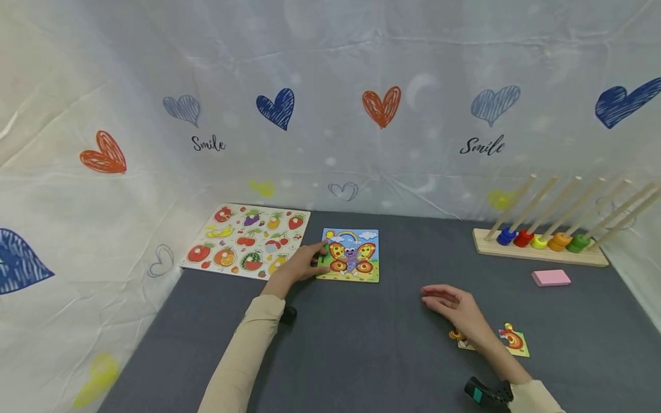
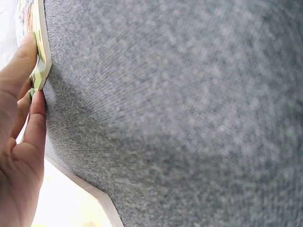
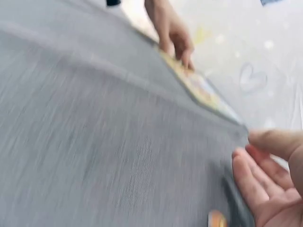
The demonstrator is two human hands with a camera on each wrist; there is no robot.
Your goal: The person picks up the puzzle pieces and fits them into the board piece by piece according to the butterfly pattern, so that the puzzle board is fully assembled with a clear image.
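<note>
A square butterfly puzzle (image 1: 353, 257) lies on the dark cloth in the middle of the head view. My left hand (image 1: 306, 261) grips its left edge, thumb near the lower corner and fingers higher up. From the left wrist, the thumb (image 2: 23, 59) is seen over the puzzle's face with a fingertip at its edge. My right hand (image 1: 457, 307) hovers to the right, fingers loosely bent and holding nothing. Below its wrist lie a puzzle piece (image 1: 513, 339) with an orange swirl and another piece (image 1: 463, 343), partly hidden by the forearm.
Behind the left hand lies a fruit board (image 1: 237, 241). At the back right stands a wooden peg rack (image 1: 539, 252) with coloured rings, and a pink block (image 1: 551, 278) sits before it. A printed curtain (image 1: 330, 149) borders the table.
</note>
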